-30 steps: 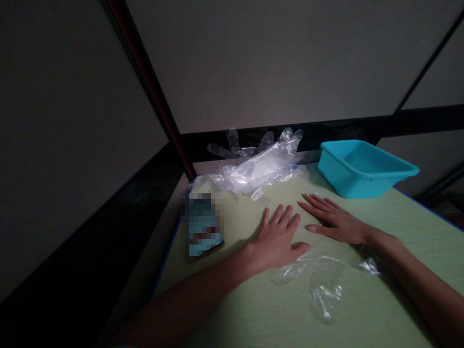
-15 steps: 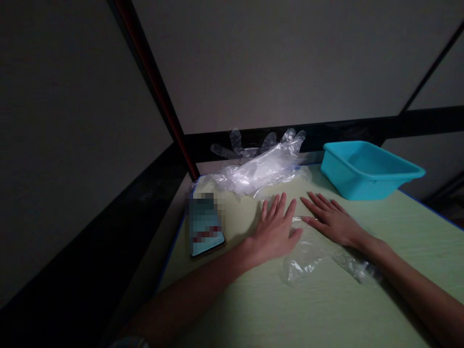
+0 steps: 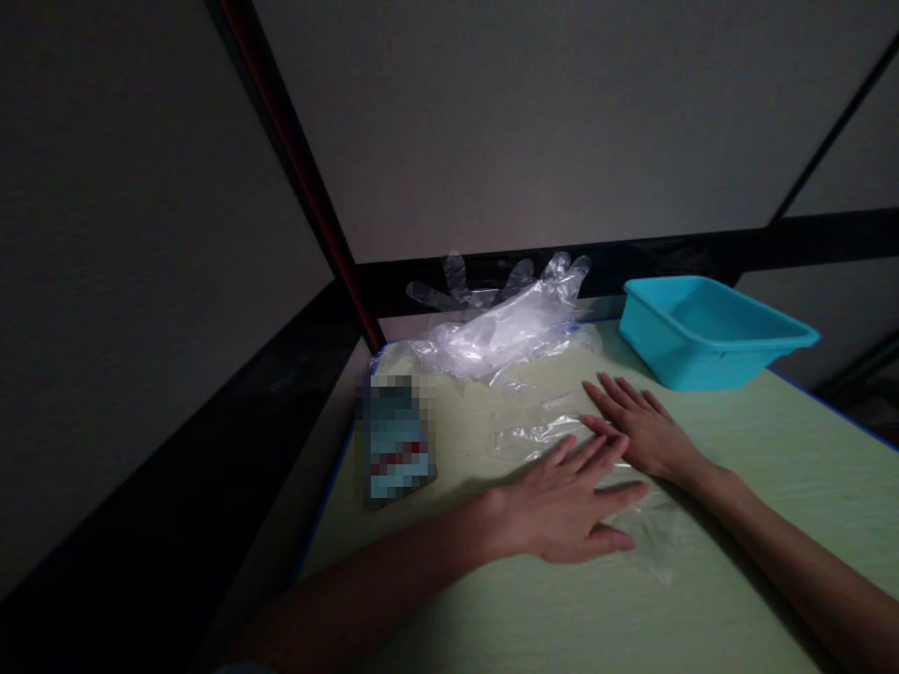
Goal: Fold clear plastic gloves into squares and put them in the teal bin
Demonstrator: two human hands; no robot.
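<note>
A clear plastic glove (image 3: 537,432) lies on the pale green table, partly hidden under both hands. My left hand (image 3: 572,505) is spread over its middle and near part, fingers pointing right. Beside it, my right hand (image 3: 642,431) rests flat on the right portion of the glove with fingers stretched out. The left fingertips come right up to the right thumb. A heap of clear plastic gloves (image 3: 509,328) lies farther back, some fingers sticking up past the table's far edge.
A turquoise plastic basin (image 3: 702,351) stands at the back right of the table (image 3: 506,618). On the left lies a phone (image 3: 399,445) with its screen blurred out. A wall (image 3: 534,131) rises behind the table.
My left hand has moved right and nearer to me, turning so its fingers point right. Glove fingers now show where it was. My right hand has stayed almost in place.
</note>
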